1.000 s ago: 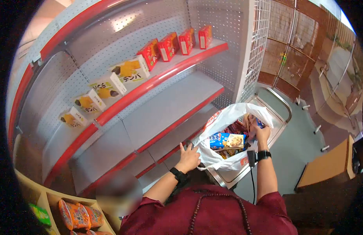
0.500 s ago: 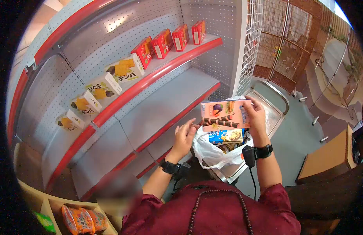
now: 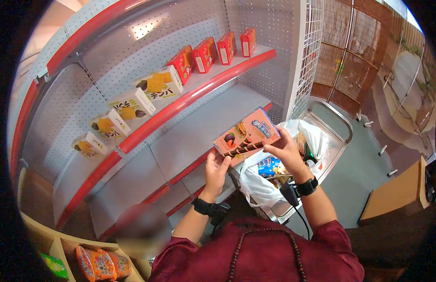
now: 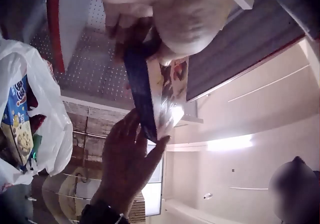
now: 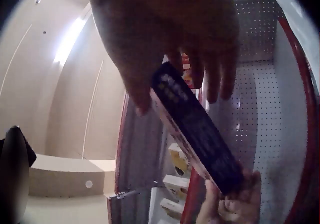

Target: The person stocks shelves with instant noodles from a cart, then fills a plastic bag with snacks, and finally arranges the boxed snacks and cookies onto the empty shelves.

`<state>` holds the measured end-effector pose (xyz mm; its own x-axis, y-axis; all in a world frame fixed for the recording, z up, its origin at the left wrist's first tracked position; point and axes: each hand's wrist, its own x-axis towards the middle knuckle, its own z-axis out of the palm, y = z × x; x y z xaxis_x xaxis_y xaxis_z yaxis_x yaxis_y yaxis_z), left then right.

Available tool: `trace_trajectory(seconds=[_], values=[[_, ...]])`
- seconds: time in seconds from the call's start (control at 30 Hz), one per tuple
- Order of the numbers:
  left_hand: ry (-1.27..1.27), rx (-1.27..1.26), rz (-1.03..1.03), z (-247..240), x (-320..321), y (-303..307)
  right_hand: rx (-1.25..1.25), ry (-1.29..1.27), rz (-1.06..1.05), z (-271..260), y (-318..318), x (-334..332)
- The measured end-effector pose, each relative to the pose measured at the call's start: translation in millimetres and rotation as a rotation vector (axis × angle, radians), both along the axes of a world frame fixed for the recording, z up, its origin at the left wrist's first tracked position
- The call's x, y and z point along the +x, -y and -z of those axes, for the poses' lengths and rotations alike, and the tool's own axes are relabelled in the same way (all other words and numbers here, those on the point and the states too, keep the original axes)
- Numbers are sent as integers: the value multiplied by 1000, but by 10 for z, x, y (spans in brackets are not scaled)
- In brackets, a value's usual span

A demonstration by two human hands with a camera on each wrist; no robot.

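Both hands hold a pink box of wafer rolls (image 3: pixel 246 136), tilted up to the right over the shopping bag's near left side. My left hand (image 3: pixel 214 175) grips its lower left corner, thumb on the front. At the right end my right hand (image 3: pixel 292 152) pinches it, thumb on the front and fingers behind. The dark blue narrow side of the box (image 5: pixel 197 129) shows in the right wrist view. Below stands a white plastic bag (image 3: pixel 255 190), open at the top, with a blue snack box (image 3: pixel 269 167) and other packets inside.
The bag rests on a metal trolley (image 3: pixel 338 145). Ahead, a shelf with a red edge (image 3: pixel 199 91) carries a row of white boxes (image 3: pixel 131 104) and red boxes (image 3: pixel 205 55). Orange packets (image 3: pixel 98 263) lie in a wooden bin at lower left; a wire grid (image 3: pixel 308 61) stands beside the shelf.
My right hand has lifted the pink box out of the bag and moved it left toward the shelf. My left hand has left the bag's rim and taken hold of the box.
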<state>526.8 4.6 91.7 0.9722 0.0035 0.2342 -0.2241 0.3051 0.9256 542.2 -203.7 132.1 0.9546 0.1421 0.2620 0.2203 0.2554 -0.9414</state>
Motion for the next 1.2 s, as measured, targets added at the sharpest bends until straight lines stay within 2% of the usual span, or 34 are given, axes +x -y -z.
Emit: trace_trajectory(seconds=[0.03,0.1,0.13,0.2,0.23,0.27,0.33,0.37,0.4,0.47,0.53,0.57,0.63,0.67,0.73,0.8,0.93,1.0,1.07,1.13,1.2], values=[[10,-1,-3,21,30,-27,85,-16,-5,63,-28,44],[24,67,57,24,103,-96,36,-36,-43,141,24,81],[33,64,48,0,134,-140,-12,-57,-72,175,51,96],[118,213,-34,-133,166,-205,-10,13,-191,191,47,78],[267,407,-137,-229,188,-216,-140,40,-216,239,60,78],[274,405,-148,-401,169,-241,-270,72,-238,296,70,73],[395,982,162,-782,120,-304,-407,63,-299,229,32,3],[298,1011,297,-881,149,-309,-421,37,-325,177,16,-26],[296,1010,286,-966,166,-321,-434,10,-350,144,-2,-49],[421,1169,404,-1144,183,-344,-338,17,-384,139,-23,-68],[511,1168,318,-1491,196,-383,-133,-58,-368,59,-25,-116],[544,1182,264,-1694,225,-439,-124,-15,-352,88,-4,-92],[483,1055,-17,-2123,255,-583,-121,-20,-342,252,77,-13],[565,1014,-195,-2319,311,-681,-117,-29,-327,315,121,1],[598,871,-370,-2695,552,-956,-124,-34,-312,366,182,-25],[695,662,-464,-2972,807,-1168,-175,-76,-270,397,228,-65],[698,660,-604,-3221,1212,-1379,-165,-124,-266,510,316,-129],[662,1055,-857,-3231,1433,-1455,-142,-150,-249,587,350,-151],[672,1085,-847,-3180,1834,-1723,-147,-172,-245,674,387,-164],[682,1121,-840,-3177,1973,-1805,-141,-168,-231,732,410,-177],[496,1237,-893,-3170,2014,-1781,-145,-196,-210,759,429,-205]])
